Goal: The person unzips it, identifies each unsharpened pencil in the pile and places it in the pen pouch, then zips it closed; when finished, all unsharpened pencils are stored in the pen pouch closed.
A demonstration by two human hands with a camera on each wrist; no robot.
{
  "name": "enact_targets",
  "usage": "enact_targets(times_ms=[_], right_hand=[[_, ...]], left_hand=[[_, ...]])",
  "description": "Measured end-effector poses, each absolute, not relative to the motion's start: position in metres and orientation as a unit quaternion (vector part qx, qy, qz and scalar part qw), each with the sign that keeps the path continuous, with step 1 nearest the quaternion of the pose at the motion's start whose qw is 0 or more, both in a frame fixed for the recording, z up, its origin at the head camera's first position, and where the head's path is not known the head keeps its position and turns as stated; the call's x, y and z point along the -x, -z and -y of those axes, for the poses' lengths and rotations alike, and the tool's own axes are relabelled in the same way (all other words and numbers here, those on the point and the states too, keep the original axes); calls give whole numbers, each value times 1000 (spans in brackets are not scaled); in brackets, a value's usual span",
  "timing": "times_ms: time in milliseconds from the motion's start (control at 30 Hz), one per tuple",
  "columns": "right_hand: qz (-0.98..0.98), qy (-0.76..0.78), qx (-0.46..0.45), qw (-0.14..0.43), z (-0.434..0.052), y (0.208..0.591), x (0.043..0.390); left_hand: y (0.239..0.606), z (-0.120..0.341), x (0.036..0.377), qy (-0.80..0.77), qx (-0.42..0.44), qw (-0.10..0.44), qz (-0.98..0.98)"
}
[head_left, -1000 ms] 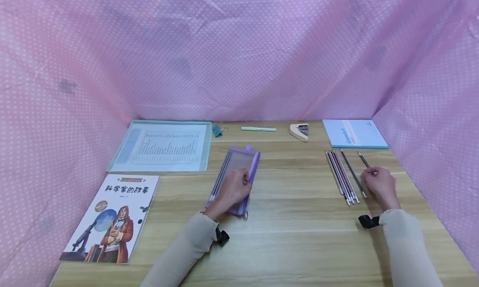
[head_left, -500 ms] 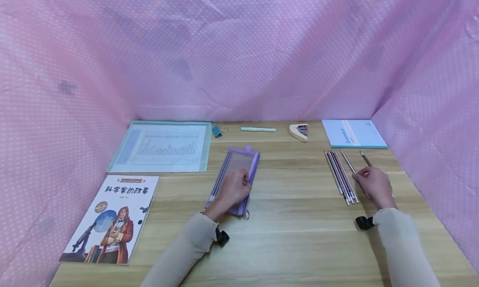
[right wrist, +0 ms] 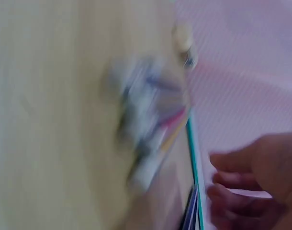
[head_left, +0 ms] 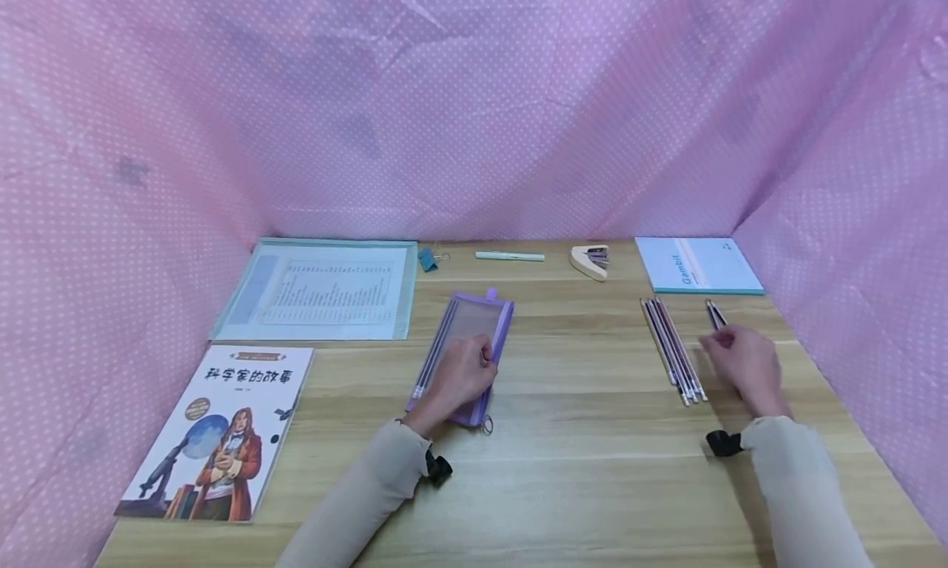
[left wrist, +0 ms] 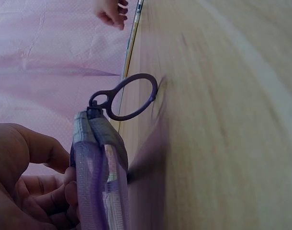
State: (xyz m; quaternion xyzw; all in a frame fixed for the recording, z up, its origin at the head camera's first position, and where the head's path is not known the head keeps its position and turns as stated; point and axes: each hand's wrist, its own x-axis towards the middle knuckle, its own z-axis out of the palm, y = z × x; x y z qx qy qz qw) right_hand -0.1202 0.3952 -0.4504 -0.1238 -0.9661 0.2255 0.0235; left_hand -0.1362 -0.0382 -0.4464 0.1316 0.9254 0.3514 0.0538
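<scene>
Right now the left hand (head_left: 461, 376) lies on the purple mesh pencil pouch (head_left: 465, 347) at the middle of the wooden table (head_left: 578, 436), fingers curled round its right edge and holding it; the left-wrist view shows the pouch's edge and its ring pull (left wrist: 130, 97) beside those fingers. A few pencils already show through the mesh on the pouch's left side. The right hand (head_left: 743, 366) is over at the right side of the table, on two loose pencils (head_left: 714, 314) whose tips stick out beyond the fingers; fingers look curled down onto them, but whether they're pinched or only covered I cannot tell, and the right-wrist view is too blurred to help. Just left of that hand lies the main pencil bundle (head_left: 672, 350), not touched. Judging by this, the step in hand looks like picking up pencils on the right while the pouch is steadied; what it calls for next is probably a firm pinch on the two loose pencils, lifting them clear of the bundle, and bringing them across to the pouch's open end near the zipper. Along the back edge sit a document folder (head_left: 318, 288), binder clip (head_left: 429, 258), pen (head_left: 509, 256), stapler (head_left: 591, 262) and blue notebook (head_left: 696, 265); a picture book (head_left: 215, 430) lies front left.
</scene>
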Motion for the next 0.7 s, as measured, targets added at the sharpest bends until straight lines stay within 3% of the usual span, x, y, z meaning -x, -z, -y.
enact_targets(times_ms=[167,700], right_hand=[[954,-289,71,-27,-388,451,133],[972,-221,67,-32,-386,447,132]], left_hand=[[446,39,136,-350,-130,51,-926],[445,41,136,-357,-131,51,-924]])
